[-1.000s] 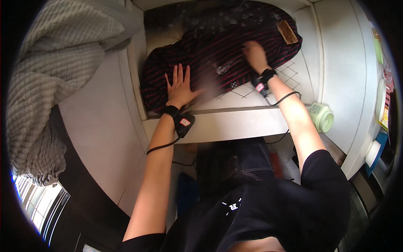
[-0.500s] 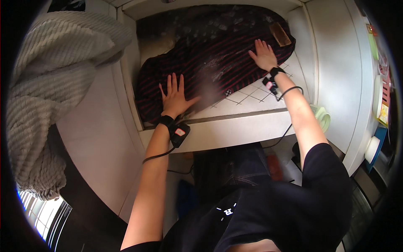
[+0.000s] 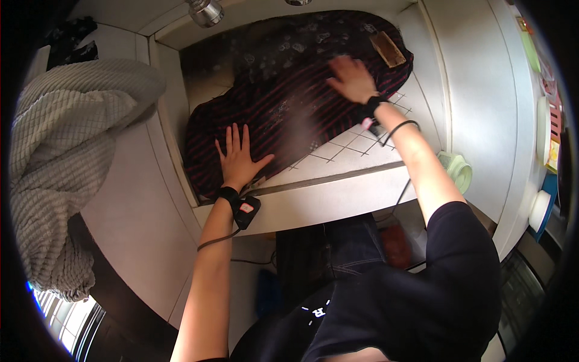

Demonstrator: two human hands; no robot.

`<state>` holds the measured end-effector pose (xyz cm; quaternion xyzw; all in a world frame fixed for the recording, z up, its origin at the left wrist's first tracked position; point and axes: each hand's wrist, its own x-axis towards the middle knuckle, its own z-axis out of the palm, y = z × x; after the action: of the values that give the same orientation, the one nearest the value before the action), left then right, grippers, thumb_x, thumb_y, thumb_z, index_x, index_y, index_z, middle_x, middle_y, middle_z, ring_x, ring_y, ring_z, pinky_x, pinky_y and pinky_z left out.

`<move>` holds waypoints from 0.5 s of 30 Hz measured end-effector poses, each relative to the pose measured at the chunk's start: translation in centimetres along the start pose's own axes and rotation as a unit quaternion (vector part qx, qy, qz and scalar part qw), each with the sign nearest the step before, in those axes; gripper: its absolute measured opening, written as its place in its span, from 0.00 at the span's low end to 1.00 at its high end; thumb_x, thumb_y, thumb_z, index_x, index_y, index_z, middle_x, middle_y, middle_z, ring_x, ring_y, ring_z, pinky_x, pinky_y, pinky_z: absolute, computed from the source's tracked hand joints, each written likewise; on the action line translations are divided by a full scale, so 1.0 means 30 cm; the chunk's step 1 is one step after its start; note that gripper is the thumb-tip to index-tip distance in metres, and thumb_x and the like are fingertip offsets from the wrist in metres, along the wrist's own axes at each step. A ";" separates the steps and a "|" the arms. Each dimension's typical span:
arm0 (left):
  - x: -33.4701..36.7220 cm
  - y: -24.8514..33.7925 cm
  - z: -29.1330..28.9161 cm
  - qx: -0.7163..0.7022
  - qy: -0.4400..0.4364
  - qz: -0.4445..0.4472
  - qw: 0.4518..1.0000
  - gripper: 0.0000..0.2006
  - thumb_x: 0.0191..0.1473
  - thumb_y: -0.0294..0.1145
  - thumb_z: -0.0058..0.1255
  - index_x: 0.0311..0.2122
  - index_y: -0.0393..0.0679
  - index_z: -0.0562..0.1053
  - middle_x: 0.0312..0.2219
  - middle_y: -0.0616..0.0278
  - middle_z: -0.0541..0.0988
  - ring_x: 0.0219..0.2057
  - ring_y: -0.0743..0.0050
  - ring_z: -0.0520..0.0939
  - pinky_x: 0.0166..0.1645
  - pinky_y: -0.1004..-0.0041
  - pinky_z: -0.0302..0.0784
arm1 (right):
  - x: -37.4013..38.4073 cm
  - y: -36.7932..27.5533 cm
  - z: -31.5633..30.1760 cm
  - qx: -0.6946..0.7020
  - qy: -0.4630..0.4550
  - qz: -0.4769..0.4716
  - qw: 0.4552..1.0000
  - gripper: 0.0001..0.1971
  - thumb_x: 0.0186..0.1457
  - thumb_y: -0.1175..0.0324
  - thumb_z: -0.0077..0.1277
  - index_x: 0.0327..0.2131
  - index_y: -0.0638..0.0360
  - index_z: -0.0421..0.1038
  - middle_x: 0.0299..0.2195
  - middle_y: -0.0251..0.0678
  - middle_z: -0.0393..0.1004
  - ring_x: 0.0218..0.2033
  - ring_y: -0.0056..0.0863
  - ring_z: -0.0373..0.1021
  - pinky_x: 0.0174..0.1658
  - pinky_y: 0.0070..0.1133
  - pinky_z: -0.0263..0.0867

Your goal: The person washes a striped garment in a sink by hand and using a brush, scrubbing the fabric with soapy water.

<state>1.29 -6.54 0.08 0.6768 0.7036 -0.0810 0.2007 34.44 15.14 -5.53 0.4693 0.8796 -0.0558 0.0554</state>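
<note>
A dark cloth with thin red stripes (image 3: 271,120) is spread over a white tiled basin (image 3: 338,154). Its striped surface shows pale wet or sudsy streaks, and a blurry patch hides part of the middle. My left hand (image 3: 239,166) lies flat on the near left part of the cloth, fingers spread. Farther back on the right, my right hand (image 3: 356,82) rests on it with fingers stretched out, slightly smeared by motion. Just beyond that hand, a brown rectangular block (image 3: 388,50) sits on the cloth; whether it is a brush or soap I cannot tell.
Dark patterned fabric (image 3: 259,45) lies at the back of the basin, below a metal tap (image 3: 205,12). A grey waffle-textured cloth (image 3: 72,139) drapes over the left ledge. A pale green plastic item (image 3: 458,172) stands at the right corner. Black cables trail from both wrists.
My right hand has slid left across the cloth, away from the brown block. My left hand stays spread on the cloth. The view has shifted, bringing the tap into sight.
</note>
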 end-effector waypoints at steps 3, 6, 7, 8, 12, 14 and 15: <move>0.001 0.002 0.000 -0.002 0.014 0.003 1.000 0.54 0.46 0.71 0.50 0.69 0.45 0.47 0.69 0.51 0.45 0.70 0.55 0.41 0.68 0.42 0.30 | -0.010 0.057 0.008 -0.046 0.014 0.113 0.992 0.35 0.60 0.43 0.40 0.62 0.56 0.58 0.64 0.46 0.56 0.65 0.45 0.51 0.65 0.42 0.46; -0.002 0.001 0.002 0.004 0.018 0.006 1.000 0.53 0.47 0.70 0.51 0.69 0.46 0.47 0.69 0.51 0.46 0.70 0.56 0.42 0.68 0.42 0.31 | -0.021 -0.208 0.036 0.103 0.077 0.026 0.991 0.33 0.55 0.45 0.47 0.58 0.57 0.63 0.57 0.50 0.64 0.59 0.51 0.58 0.63 0.43 0.49; -0.002 -0.001 0.003 0.010 0.020 0.008 1.000 0.53 0.47 0.70 0.51 0.69 0.46 0.48 0.69 0.51 0.46 0.70 0.56 0.42 0.68 0.42 0.31 | -0.008 -0.341 0.047 0.142 0.145 -0.041 0.978 0.32 0.51 0.46 0.51 0.55 0.58 0.66 0.53 0.50 0.67 0.56 0.49 0.61 0.63 0.43 0.50; -0.001 -0.003 0.004 0.014 0.025 0.011 1.000 0.53 0.47 0.69 0.51 0.69 0.46 0.48 0.69 0.51 0.46 0.70 0.57 0.42 0.68 0.42 0.31 | -0.016 -0.446 0.054 0.151 0.204 -0.178 0.951 0.33 0.53 0.45 0.50 0.56 0.57 0.65 0.56 0.50 0.65 0.59 0.50 0.58 0.64 0.44 0.48; -0.002 -0.011 0.013 0.030 0.028 0.012 0.999 0.52 0.47 0.68 0.52 0.69 0.47 0.47 0.68 0.51 0.47 0.70 0.59 0.43 0.68 0.42 0.32 | 0.014 -0.649 0.060 0.271 0.146 -0.259 0.916 0.32 0.53 0.45 0.49 0.56 0.56 0.67 0.60 0.45 0.63 0.62 0.47 0.57 0.66 0.42 0.45; -0.005 -0.013 0.017 0.031 0.029 0.012 0.999 0.52 0.47 0.68 0.53 0.69 0.48 0.47 0.68 0.51 0.47 0.70 0.59 0.43 0.68 0.42 0.32 | 0.059 -0.522 0.051 0.280 0.133 -0.243 0.919 0.31 0.53 0.45 0.50 0.55 0.55 0.68 0.59 0.45 0.65 0.61 0.45 0.59 0.65 0.40 0.48; -0.005 -0.015 0.018 0.026 0.028 0.012 0.999 0.52 0.47 0.68 0.52 0.69 0.48 0.48 0.68 0.52 0.47 0.70 0.58 0.44 0.68 0.42 0.33 | 0.088 -0.404 0.042 0.276 0.115 -0.204 0.932 0.30 0.52 0.46 0.51 0.54 0.54 0.70 0.57 0.45 0.66 0.59 0.44 0.61 0.64 0.39 0.51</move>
<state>0.94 -6.92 -0.41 0.6923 0.6982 -0.0779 0.1646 22.94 10.41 -6.61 0.2801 0.9065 -0.2520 -0.1907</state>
